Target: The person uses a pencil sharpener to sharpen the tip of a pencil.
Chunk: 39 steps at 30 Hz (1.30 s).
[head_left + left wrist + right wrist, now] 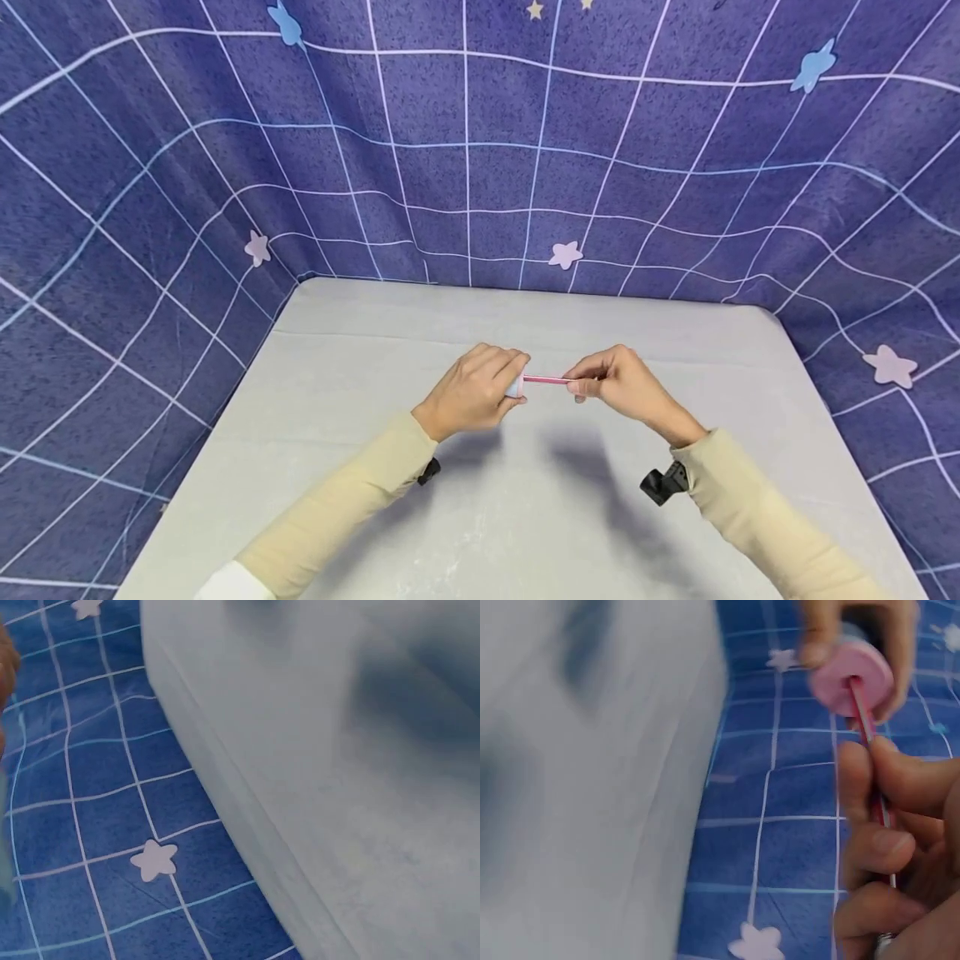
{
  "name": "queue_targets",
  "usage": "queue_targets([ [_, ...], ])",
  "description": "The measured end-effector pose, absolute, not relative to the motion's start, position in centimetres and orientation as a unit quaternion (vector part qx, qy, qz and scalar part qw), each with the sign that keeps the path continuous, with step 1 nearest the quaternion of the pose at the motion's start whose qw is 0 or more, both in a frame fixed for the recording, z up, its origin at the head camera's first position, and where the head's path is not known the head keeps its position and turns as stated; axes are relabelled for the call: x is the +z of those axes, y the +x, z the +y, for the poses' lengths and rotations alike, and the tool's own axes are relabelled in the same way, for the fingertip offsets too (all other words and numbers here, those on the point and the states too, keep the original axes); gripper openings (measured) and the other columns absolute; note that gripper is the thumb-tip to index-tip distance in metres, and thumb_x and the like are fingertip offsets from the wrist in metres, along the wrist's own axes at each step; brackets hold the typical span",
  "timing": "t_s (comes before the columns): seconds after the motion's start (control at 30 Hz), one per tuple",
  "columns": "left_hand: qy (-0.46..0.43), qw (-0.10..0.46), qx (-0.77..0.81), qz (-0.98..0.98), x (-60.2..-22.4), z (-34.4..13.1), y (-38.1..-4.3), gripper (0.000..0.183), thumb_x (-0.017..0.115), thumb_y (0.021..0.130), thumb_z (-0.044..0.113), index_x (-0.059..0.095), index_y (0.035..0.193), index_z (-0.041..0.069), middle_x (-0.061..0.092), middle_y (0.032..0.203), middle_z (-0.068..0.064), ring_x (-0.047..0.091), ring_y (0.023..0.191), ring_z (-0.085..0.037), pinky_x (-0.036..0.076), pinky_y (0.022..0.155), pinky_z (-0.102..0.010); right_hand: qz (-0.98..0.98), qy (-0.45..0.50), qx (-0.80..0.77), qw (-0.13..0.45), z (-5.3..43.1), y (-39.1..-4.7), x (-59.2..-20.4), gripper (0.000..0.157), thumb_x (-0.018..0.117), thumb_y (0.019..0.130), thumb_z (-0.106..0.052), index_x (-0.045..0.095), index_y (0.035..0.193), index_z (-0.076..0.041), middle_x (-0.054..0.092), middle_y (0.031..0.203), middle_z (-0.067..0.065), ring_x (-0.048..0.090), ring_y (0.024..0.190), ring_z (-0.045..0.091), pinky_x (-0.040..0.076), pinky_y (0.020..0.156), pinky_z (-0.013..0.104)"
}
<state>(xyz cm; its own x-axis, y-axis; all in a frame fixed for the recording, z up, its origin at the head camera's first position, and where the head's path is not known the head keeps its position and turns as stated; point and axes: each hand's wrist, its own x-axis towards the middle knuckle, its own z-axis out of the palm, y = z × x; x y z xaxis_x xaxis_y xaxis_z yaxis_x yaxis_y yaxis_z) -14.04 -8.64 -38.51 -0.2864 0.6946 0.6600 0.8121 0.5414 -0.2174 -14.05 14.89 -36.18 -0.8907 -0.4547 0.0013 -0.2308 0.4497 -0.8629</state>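
Over the table, my left hand (474,390) grips a small pencil sharpener (516,386) with a pale blue body and a round pink end. A thin red pencil (545,380) with silvery stripes runs into the hole in that pink end, shown closely in the right wrist view. My right hand (621,385) pinches the pencil between thumb and fingers, a short way from the sharpener. In the right wrist view the pencil's rear part lies along the curled fingers (881,851). The pencil's tip is hidden inside the sharpener. Only a sliver of hand shows in the left wrist view.
A white-covered table (360,317) lies beneath both hands, their shadows falling on it. Behind and beside it hangs a blue curtain (420,175) with grid lines and stars. A small black camera (663,483) is worn at the right wrist.
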Motion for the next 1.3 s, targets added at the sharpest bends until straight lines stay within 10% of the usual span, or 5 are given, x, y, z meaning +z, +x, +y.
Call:
queue_targets([
  [0.17, -0.473, 0.403, -0.056, -0.781, -39.0, -8.5, -14.0, 0.051, 0.073, 0.069, 0.029, 0.06, 0.105, -0.004, 0.064, 0.097, -0.011, 0.061, 0.087, -0.02, 0.047, 0.079, -0.029, 0.819, -0.171, -0.511, 0.198, 15.0, -14.4, -36.0, 0.016, 0.062, 0.08, -0.009, 0.067, 0.09, 0.003, 0.062, 0.06, 0.005, 0.031, 0.037, 0.003, 0.024, 0.036, 0.019],
  [0.43, -0.454, 0.35, -0.052, -0.818, -38.8, -9.1, -14.2, 0.053, 0.073, 0.069, 0.031, 0.058, 0.108, -0.002, 0.064, 0.098, -0.009, 0.059, 0.085, -0.018, 0.046, 0.081, -0.028, 0.846, -0.228, -0.467, 0.121, 14.6, -14.2, -37.1, 0.012, 0.062, 0.081, -0.008, 0.067, 0.091, -0.005, 0.065, 0.068, 0.009, 0.045, 0.046, 0.007, 0.037, 0.04, 0.022],
  [0.93, -0.352, 0.272, -0.139, -0.885, -37.7, -10.0, -14.6, 0.052, 0.073, 0.07, 0.03, 0.058, 0.11, 0.001, 0.064, 0.1, -0.008, 0.058, 0.09, -0.018, 0.044, 0.081, -0.03, 0.847, -0.356, -0.258, -0.298, 13.6, -13.7, -39.4, 0.037, 0.069, 0.074, -0.014, 0.062, 0.11, -0.01, 0.064, 0.104, 0.005, 0.055, 0.1, 0.024, 0.037, 0.08, 0.037],
  [1.3, -0.342, 0.071, -0.259, -0.901, -35.4, -10.6, -14.6, 0.041, 0.075, 0.068, 0.026, 0.062, 0.103, 0.01, 0.063, 0.088, 0.003, 0.055, 0.074, -0.007, 0.045, 0.064, -0.022, 0.762, -0.443, -0.178, -0.438, 13.9, -13.7, -39.8, 0.025, 0.049, 0.091, -0.016, 0.064, 0.107, -0.005, 0.065, 0.097, 0.004, 0.06, 0.078, 0.019, 0.045, 0.064, 0.03],
])
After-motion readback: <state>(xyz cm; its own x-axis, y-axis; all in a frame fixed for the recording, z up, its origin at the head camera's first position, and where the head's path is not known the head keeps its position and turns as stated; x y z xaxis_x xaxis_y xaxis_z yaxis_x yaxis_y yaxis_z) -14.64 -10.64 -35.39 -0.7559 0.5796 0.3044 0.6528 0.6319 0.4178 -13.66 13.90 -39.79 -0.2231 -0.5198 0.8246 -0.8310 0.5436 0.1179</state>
